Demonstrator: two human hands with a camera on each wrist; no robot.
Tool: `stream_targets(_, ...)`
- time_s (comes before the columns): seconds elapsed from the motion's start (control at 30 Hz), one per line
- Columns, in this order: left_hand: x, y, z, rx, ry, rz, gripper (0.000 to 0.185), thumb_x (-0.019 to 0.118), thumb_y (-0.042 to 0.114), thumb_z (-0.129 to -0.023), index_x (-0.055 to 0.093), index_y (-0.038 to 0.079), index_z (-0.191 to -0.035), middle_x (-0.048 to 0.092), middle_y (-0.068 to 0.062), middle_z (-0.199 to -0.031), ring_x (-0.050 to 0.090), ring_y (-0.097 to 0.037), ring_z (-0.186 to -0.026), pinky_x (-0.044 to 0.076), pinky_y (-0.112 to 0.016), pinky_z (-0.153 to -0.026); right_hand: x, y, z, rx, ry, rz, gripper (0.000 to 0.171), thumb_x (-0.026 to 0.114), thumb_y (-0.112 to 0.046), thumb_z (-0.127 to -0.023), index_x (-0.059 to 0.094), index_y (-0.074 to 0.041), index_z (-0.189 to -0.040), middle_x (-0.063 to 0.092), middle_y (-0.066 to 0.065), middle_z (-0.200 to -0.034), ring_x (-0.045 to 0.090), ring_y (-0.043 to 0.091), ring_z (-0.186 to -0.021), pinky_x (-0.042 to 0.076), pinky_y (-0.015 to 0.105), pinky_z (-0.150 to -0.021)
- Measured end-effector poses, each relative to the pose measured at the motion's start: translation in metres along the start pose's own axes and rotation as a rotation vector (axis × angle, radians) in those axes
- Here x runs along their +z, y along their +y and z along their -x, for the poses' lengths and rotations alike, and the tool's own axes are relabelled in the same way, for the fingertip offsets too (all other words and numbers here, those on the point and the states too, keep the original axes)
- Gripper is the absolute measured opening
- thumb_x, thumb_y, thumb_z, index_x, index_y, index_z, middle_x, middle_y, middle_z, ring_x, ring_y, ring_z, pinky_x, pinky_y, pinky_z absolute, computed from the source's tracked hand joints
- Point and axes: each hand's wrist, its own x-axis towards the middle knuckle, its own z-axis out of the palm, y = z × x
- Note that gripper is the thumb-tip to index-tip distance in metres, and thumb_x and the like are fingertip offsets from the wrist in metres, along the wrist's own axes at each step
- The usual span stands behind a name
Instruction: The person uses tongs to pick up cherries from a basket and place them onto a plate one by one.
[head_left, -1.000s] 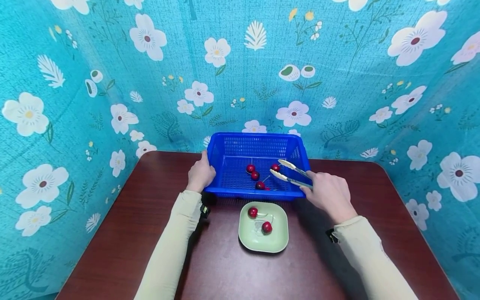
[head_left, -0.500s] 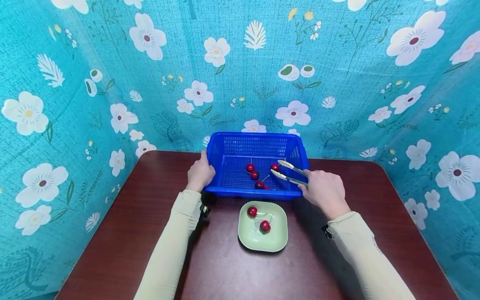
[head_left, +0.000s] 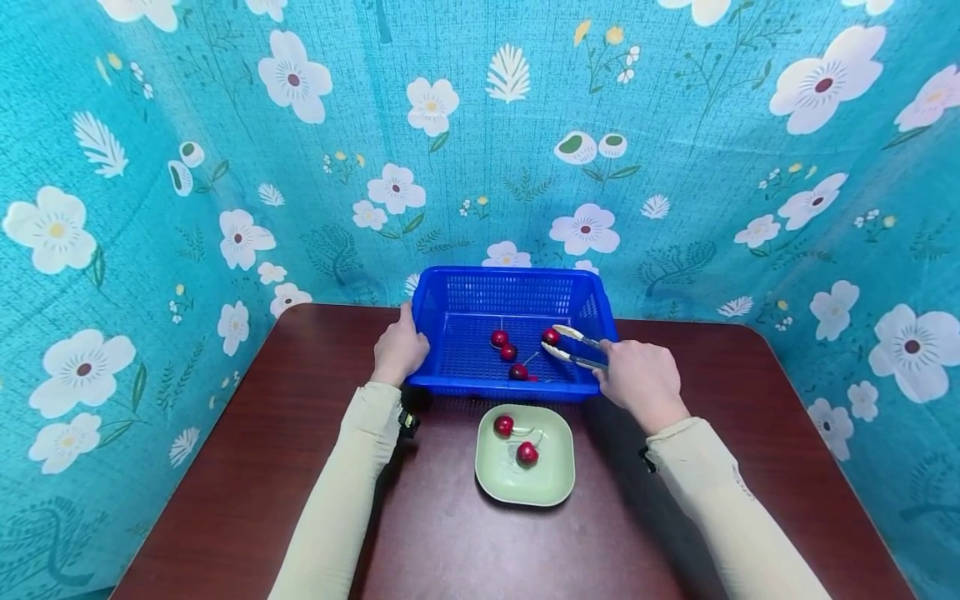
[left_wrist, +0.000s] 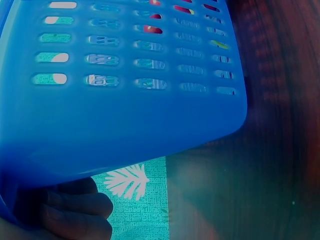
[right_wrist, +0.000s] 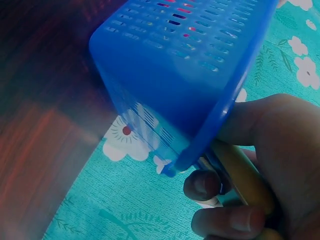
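Tongs (head_left: 577, 361) and right hand (head_left: 641, 382) have shifted left since a second ago, and the tips now straddle one cherry (head_left: 550, 337) resting in the blue basket (head_left: 495, 389). I have the right hand curled round the tongs and the left hand (head_left: 400, 346) gripping the basket's left end. Whether the tips touch it I can't tell; I judge the cherry well placed for a pinch, but not yet lifted.

In the bright head view, the red-brown wooden tabletop (head_left: 517, 554) bore glare at six o'clock, shadow at five; wrist views were dimmer.
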Motion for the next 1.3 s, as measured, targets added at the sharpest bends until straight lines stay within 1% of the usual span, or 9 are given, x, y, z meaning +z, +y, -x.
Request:
stream_targets(0.17, 0.001, 0.0, -0.001, -0.003, 0.008, -0.004, 0.069, 0.052, 0.018, -0.102, 0.023, 0.009, -0.164, 0.072, -0.024, -0.112, 0.071, -0.039, -0.084, 0.055, -0.055, -0.072, 0.002, 0.001, -0.001, -0.008, -0.006, 0.007, 0.05, 0.078, -0.034, -0.089, 0.072, -0.006, -0.129, 0.072, 0.016, -0.079, 0.062, 0.027, -0.06, 0.054, 0.043, -0.051)
stream_targets(0.27, 0.001, 0.0, -0.001, -0.004, 0.009, -0.005, 0.068, 0.052, 0.019, -0.102, 0.023, 0.01, -0.163, 0.072, -0.024, -0.114, 0.071, -0.04, -0.086, 0.055, -0.055, -0.073, 0.002, 0.0, -0.002, -0.007, -0.017, 0.014, 0.049, 0.077, -0.034, -0.089, 0.071, -0.007, -0.13, 0.073, 0.018, -0.084, 0.064, 0.028, -0.063, 0.054, 0.044, -0.052)
stream_targets(0.4, 0.002, 0.0, -0.001, -0.001, 0.009, -0.001, 0.068, 0.053, 0.019, -0.102, 0.024, 0.01, -0.163, 0.072, -0.024, -0.112, 0.071, -0.038, -0.083, 0.055, -0.054, -0.07, 0.004, 0.0, -0.001, -0.009, -0.021, 0.014, 0.049, 0.076, -0.034, -0.09, 0.07, -0.007, -0.131, 0.074, 0.02, -0.09, 0.066, 0.03, -0.067, 0.055, 0.045, -0.054)
stream_targets(0.57, 0.002, -0.001, -0.001, 0.007, 0.011, 0.008, 0.068, 0.053, 0.018, -0.102, 0.024, 0.01, -0.163, 0.072, -0.023, -0.11, 0.07, -0.037, -0.079, 0.054, -0.052, -0.067, 0.005, 0.001, -0.001, -0.01, -0.009, 0.005, 0.049, 0.076, -0.033, -0.09, 0.07, -0.007, -0.131, 0.075, 0.021, -0.092, 0.067, 0.031, -0.069, 0.055, 0.045, -0.054)
stream_targets(0.73, 0.001, -0.001, 0.0, 0.002, 0.011, 0.016, 0.069, 0.053, 0.018, -0.102, 0.024, 0.01, -0.163, 0.072, -0.024, -0.111, 0.07, -0.038, -0.081, 0.055, -0.052, -0.067, 0.007, 0.001, -0.001, -0.006, -0.014, -0.001, 0.049, 0.076, -0.033, -0.091, 0.07, -0.007, -0.132, 0.074, 0.019, -0.089, 0.064, 0.028, -0.065, 0.054, 0.043, -0.053)
stream_targets(0.87, 0.001, -0.001, 0.0, 0.003, 0.008, 0.012, 0.068, 0.052, 0.018, -0.102, 0.024, 0.01, -0.164, 0.072, -0.024, -0.112, 0.071, -0.038, -0.082, 0.055, -0.052, -0.068, 0.009, 0.002, 0.0, -0.013, -0.002, -0.006, 0.049, 0.077, -0.034, -0.09, 0.07, -0.007, -0.131, 0.072, 0.017, -0.084, 0.062, 0.026, -0.062, 0.054, 0.043, -0.052)
stream_targets(1.03, 0.002, -0.001, 0.0, -0.002, 0.003, 0.017, 0.068, 0.052, 0.018, -0.102, 0.023, 0.01, -0.164, 0.072, -0.023, -0.113, 0.071, -0.038, -0.083, 0.055, -0.053, -0.069, 0.01, 0.002, 0.0, -0.018, 0.015, -0.008, 0.05, 0.077, -0.034, -0.091, 0.07, -0.007, -0.132, 0.071, 0.016, -0.082, 0.06, 0.025, -0.06, 0.053, 0.042, -0.052)
stream_targets(1.2, 0.002, -0.002, 0.0, -0.004, 0.006, 0.009, 0.068, 0.052, 0.018, -0.101, 0.025, 0.01, -0.163, 0.071, -0.026, -0.118, 0.072, -0.042, -0.093, 0.056, -0.057, -0.075, 0.011, 0.002, 0.001, -0.018, 0.05, -0.026, 0.049, 0.078, -0.034, -0.09, 0.071, -0.006, -0.131, 0.073, 0.018, -0.087, 0.064, 0.028, -0.064, 0.054, 0.044, -0.054)
stream_targets(1.3, 0.002, -0.001, -0.001, -0.004, 0.01, 0.004, 0.068, 0.052, 0.018, -0.1, 0.025, 0.011, -0.163, 0.07, -0.026, -0.12, 0.071, -0.043, -0.095, 0.056, -0.058, -0.077, 0.013, 0.003, 0.001, -0.02, 0.061, -0.031, 0.049, 0.078, -0.034, -0.09, 0.071, -0.006, -0.13, 0.074, 0.019, -0.089, 0.065, 0.029, -0.065, 0.054, 0.044, -0.055)
